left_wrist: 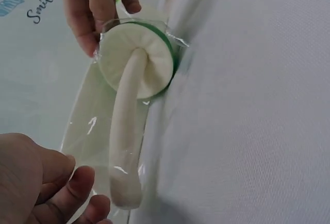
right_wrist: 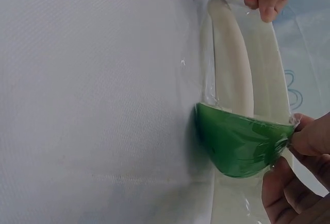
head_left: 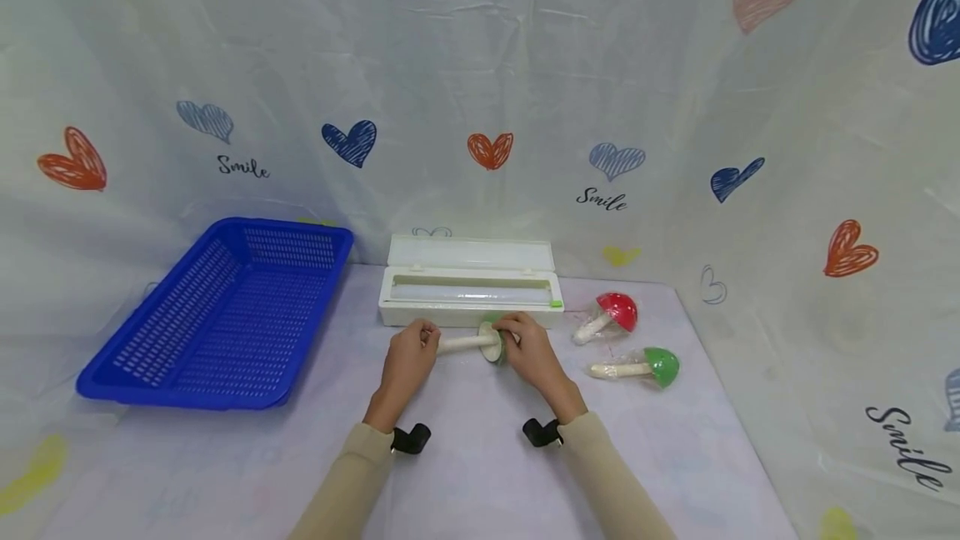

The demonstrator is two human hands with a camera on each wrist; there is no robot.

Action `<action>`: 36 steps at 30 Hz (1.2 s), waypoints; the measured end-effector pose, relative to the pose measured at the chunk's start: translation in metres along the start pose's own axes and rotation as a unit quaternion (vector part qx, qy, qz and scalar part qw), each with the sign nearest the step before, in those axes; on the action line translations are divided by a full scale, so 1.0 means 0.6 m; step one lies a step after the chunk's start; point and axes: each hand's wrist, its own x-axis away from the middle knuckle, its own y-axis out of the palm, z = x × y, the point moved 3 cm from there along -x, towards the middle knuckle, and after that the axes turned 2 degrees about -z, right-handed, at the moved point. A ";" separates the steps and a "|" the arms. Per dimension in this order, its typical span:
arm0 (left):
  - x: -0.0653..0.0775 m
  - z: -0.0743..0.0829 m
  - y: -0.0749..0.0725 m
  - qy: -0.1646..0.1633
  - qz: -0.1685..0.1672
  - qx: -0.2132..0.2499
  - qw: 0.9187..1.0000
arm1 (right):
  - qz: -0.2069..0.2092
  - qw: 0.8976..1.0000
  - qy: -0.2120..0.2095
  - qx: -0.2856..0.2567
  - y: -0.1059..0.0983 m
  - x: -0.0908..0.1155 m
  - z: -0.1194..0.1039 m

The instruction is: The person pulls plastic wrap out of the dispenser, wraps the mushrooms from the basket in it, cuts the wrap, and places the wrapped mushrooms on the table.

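Between the two hands is a toy mushroom [left_wrist: 126, 131] with a white stem and a green cap [right_wrist: 242, 141], wrapped in clear plastic film [left_wrist: 93, 126]. The left hand [head_left: 408, 358] pinches the film beside the free end of the stem. At the cap end, the right hand [head_left: 534, 355] pinches gathered film against the green cap. Just behind the hands stands a white cling film box [head_left: 471, 315], its lid [head_left: 470, 254] raised and a film roll [head_left: 471, 292] visible inside.
To the right lie a red-capped toy mushroom [head_left: 617, 312] and another green-capped one [head_left: 662, 366], both in clear film. A blue plastic basket [head_left: 183, 400] stands on the left. A heart-patterned curtain [head_left: 480, 65] hangs behind the white-covered table [head_left: 465, 482].
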 end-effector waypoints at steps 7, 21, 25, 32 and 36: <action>-0.013 -0.018 0.020 0.013 0.011 0.029 0.999 | 0.000 1.000 0.015 -0.002 0.002 0.000 0.003; -0.016 -0.034 0.036 0.074 -0.062 -0.067 0.993 | -0.005 0.999 -0.007 0.053 0.012 0.019 0.016; -0.014 -0.033 0.032 0.056 -0.048 -0.063 0.995 | 0.004 0.999 -0.009 0.045 0.008 0.022 0.018; -0.002 -0.026 0.008 0.067 -0.066 -0.027 0.995 | 0.065 0.995 -0.047 0.064 -0.005 0.025 0.021; -0.002 -0.020 -0.004 0.101 -0.052 -0.005 0.994 | 0.080 0.994 -0.059 0.054 -0.009 0.023 0.020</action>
